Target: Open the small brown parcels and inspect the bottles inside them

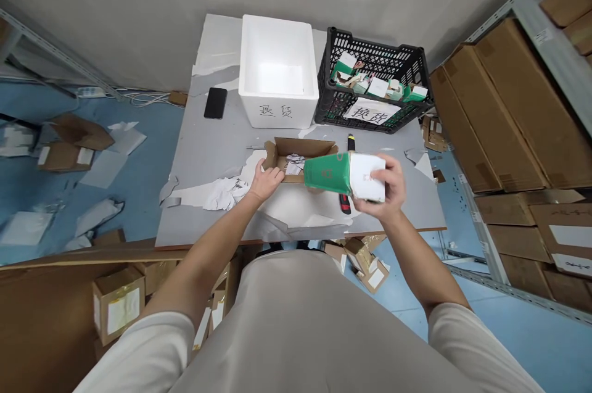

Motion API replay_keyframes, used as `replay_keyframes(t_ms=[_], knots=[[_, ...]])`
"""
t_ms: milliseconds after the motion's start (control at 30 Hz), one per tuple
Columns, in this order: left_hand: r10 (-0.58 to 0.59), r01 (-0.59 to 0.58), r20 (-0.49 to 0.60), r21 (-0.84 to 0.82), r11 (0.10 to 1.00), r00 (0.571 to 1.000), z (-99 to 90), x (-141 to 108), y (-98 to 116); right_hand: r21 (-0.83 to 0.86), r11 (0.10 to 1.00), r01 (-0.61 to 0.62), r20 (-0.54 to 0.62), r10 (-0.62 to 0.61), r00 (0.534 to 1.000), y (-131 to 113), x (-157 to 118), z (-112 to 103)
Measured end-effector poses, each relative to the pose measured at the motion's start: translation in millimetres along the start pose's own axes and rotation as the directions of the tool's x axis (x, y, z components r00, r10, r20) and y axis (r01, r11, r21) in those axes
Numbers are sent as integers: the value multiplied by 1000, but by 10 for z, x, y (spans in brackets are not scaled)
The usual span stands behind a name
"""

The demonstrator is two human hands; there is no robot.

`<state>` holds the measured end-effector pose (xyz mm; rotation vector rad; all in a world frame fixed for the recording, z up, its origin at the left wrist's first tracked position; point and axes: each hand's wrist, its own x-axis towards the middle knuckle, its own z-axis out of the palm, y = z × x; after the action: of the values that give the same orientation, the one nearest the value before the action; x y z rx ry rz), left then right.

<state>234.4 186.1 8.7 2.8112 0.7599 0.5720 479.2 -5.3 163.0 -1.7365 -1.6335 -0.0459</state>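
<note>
An open brown cardboard box (303,146) sits on the table in front of me, with crumpled white paper (294,163) inside. My left hand (267,181) grips this box at its near left corner, thumb up along the side. Held up in my right hand (391,188) is a green and white carton (329,172), tilted on its side with its white end toward the right. It hides the right part of the cardboard box. A utility knife (345,203) with a red and black end lies partly behind the carton; its yellow-tipped end shows above.
Behind stand a white foam box (278,106) and a black plastic crate (329,100) holding several green and white cartons. A phone (215,103) lies at left, torn white paper (226,193) nearer. Shelving with large cartons (531,103) borders the right; opened boxes (121,303) lie below.
</note>
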Motion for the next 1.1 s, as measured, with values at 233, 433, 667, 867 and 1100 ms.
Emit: replay_keyframes(t_ms=[233, 433, 667, 867, 1100], knots=[[-56, 53, 54, 50, 997, 997, 43, 198, -30, 151, 988, -10, 45, 3, 999, -4, -664, 676], [-65, 65, 39, -1, 998, 997, -201, -63, 94, 147, 964, -222, 288, 173, 942, 67, -810, 1403], [-22, 107, 200, -422, 900, 980, -72, -631, 498, 169, 954, -247, 388, 166, 907, 136, -926, 1566], [-141, 314, 322, -585, 747, 936, 244, -441, 636, 208, 963, -174, 453, 62, 889, 149, -913, 1357], [-124, 265, 266, -599, 755, 956, 223, -456, 636, 8, 1000, -17, 640, 8, 769, -12, -517, 1134]])
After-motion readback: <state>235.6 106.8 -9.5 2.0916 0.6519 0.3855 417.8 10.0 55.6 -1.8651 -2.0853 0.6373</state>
